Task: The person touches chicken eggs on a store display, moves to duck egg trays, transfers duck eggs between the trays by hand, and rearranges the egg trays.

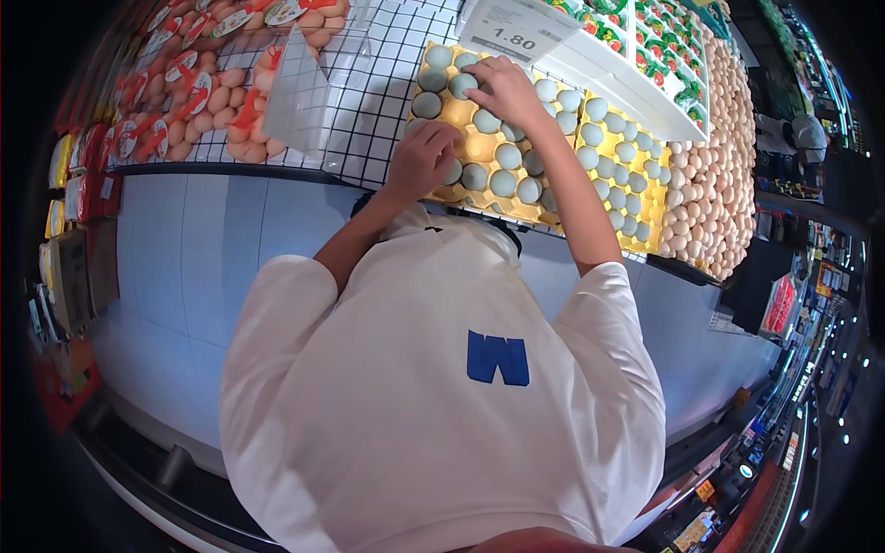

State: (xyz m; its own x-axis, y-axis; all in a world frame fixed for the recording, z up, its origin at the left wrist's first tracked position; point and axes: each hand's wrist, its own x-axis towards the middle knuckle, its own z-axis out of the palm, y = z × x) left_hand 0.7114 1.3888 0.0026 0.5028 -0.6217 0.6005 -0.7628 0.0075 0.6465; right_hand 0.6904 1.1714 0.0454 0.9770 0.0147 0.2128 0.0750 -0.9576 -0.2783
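Note:
A yellow egg tray (478, 147) lies before me, filled with pale blue-green eggs (508, 156) except for a few bare pockets in its left half. My left hand (423, 156) rests at the tray's left edge with its fingers curled downward. An egg partly shows behind its knuckles, and what lies under the fingers is hidden. Farther up, my right hand (508, 88) reaches over the tray's far part. Its thumb and fingertips are beside a blue-green egg (462, 87); whether they grip one cannot be seen. A grey-green egg (426, 105) sits between the hands, toward the left.
A second yellow tray (652, 233) of similar eggs adjoins on the right, then heaped brown eggs (712, 166). Behind stand a price sign (515, 31) and a white divided bin (643, 90) of packaged goods. Leftward are a clear divider (297, 104) and bagged brown eggs (221, 100).

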